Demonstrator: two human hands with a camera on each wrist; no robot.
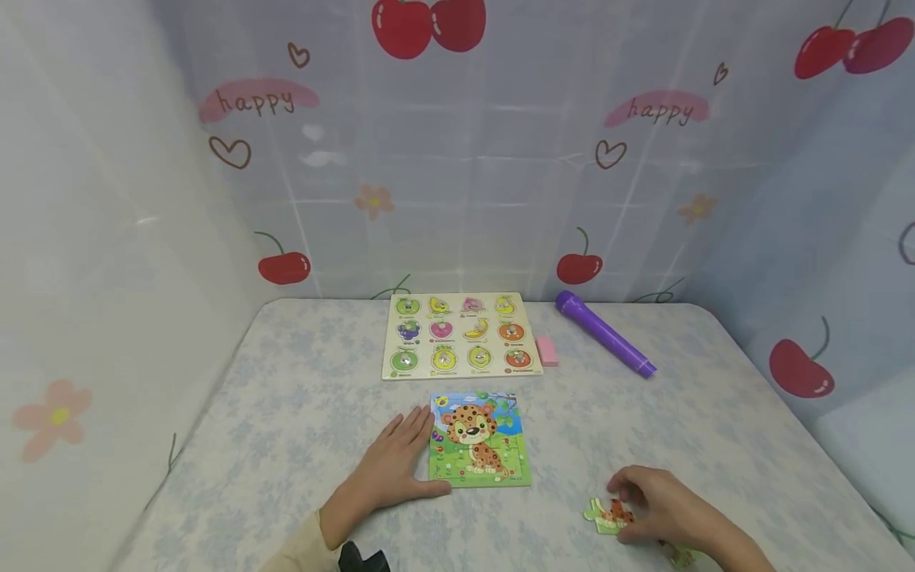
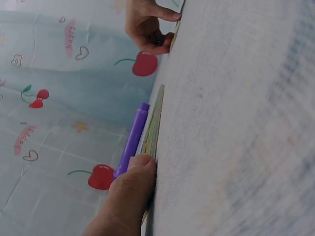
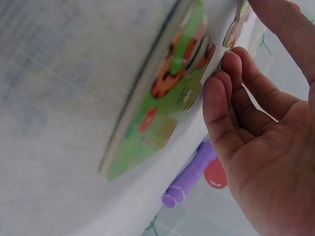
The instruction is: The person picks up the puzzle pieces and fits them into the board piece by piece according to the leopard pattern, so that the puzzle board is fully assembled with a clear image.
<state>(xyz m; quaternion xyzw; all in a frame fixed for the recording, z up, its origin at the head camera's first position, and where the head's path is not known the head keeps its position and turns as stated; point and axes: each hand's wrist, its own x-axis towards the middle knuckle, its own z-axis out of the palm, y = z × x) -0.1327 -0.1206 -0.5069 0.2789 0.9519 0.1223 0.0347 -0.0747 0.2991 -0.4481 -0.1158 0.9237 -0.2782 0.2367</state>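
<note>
My left hand [image 1: 396, 465] lies flat at the left side of a square leopard puzzle [image 1: 480, 441]. Its fingertips touch the puzzle's left edge and the thumb is at the lower left corner. In the left wrist view the thumb [image 2: 130, 189] overlaps the edge of the thin board [image 2: 156, 118]. To the right, my right hand [image 1: 665, 504] has its curled fingers and thumb on a loose puzzle piece [image 1: 608, 518] with orange spots and green. Another puzzle piece [image 3: 142, 128], green and spotted, lies under the right wrist, partly hidden in the head view.
Behind the leopard puzzle lies a wooden fruit board [image 1: 461, 338] with several knobbed fruit pieces. A pink block [image 1: 546, 352] sits at its right edge. Farther right lies a purple toy microphone [image 1: 606, 335]. Printed curtains [image 1: 457, 175] surround the table's back and sides.
</note>
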